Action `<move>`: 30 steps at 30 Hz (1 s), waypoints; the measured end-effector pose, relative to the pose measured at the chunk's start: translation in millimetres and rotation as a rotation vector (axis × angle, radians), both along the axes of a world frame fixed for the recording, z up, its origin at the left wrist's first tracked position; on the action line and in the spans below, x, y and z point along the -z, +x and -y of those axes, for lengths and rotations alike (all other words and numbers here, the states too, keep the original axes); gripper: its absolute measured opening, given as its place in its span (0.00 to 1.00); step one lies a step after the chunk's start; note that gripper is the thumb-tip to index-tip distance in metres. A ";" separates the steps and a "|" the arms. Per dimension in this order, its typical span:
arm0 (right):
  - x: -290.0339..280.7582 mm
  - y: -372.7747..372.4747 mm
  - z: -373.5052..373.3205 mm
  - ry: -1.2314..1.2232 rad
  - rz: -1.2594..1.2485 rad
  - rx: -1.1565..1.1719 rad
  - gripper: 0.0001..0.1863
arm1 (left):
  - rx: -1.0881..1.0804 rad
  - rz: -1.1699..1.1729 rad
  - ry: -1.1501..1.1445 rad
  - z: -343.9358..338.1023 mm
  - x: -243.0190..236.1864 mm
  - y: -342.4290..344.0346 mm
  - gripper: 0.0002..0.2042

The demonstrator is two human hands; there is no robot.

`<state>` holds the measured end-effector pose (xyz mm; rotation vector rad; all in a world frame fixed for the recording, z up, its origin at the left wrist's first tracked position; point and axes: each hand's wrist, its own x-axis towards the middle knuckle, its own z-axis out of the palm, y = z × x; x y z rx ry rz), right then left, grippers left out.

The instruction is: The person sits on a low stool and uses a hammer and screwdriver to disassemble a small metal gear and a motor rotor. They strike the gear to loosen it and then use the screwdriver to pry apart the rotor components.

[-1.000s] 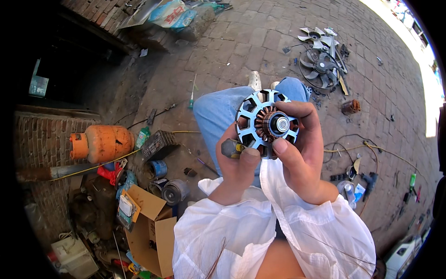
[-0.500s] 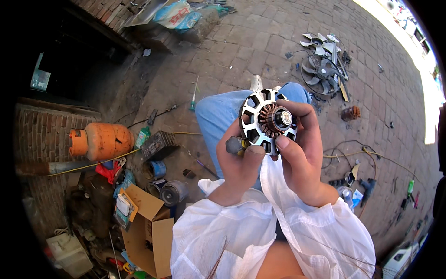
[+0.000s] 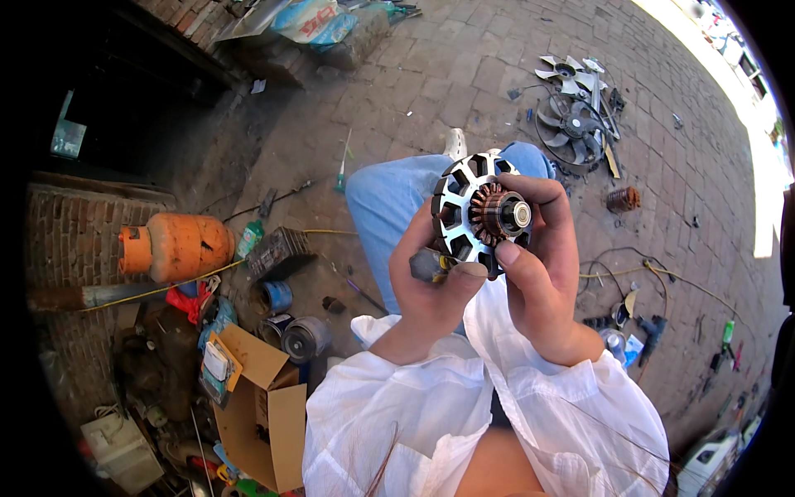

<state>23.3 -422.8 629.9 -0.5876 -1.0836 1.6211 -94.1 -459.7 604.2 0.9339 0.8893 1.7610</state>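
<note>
Held up above my lap is a motor armature (image 3: 494, 214), with a silver slotted disc, a copper commutator and a shaft ending in a bearing. My left hand (image 3: 435, 286) grips the disc's left side. Tucked in that same hand is a handle with a grey rounded end and some yellow (image 3: 431, 266), like a screwdriver's; the rest of it is hidden behind the hand and disc. Wrapped round the armature's right side is my right hand (image 3: 542, 273), its thumb pressing below the commutator. The fingers behind the disc are mostly hidden.
Fan blades and a fan (image 3: 575, 124) lie on the brick paving ahead. A rusty coil part (image 3: 623, 199), a power drill (image 3: 653, 338) and cables lie to the right. At left are an orange gas cylinder (image 3: 186, 248), a black crate (image 3: 280, 253), cans and an open cardboard box (image 3: 286, 431).
The armature has turned slightly, its shaft end now pointing more to the right and its disc seen more edge-on. Both hands keep their hold. The handle in my left hand has tilted a little.
</note>
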 end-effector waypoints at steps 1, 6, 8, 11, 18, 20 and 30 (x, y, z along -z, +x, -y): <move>0.5 -0.6 0.4 0.010 -0.011 0.006 0.27 | 0.003 0.003 -0.007 0.7 -0.1 0.5 0.39; 1.5 -3.0 1.8 0.098 -0.005 0.019 0.29 | -0.020 -0.034 -0.002 4.8 0.8 -0.9 0.42; 3.6 -3.6 2.7 0.102 -0.016 0.021 0.29 | -0.025 -0.052 -0.014 6.4 2.2 -1.9 0.44; 1.0 -4.6 2.3 0.147 -0.052 0.002 0.29 | -0.048 -0.059 0.003 6.7 1.5 -2.1 0.44; 7.7 -0.6 0.5 0.176 -0.013 0.026 0.29 | -0.120 -0.012 0.018 8.1 5.4 5.3 0.45; 8.4 1.3 1.8 0.169 -0.037 0.068 0.30 | -0.100 -0.017 0.025 6.5 2.4 5.6 0.46; 17.0 4.1 7.1 0.108 -0.107 0.148 0.32 | 0.008 0.024 0.068 7.4 0.0 4.6 0.48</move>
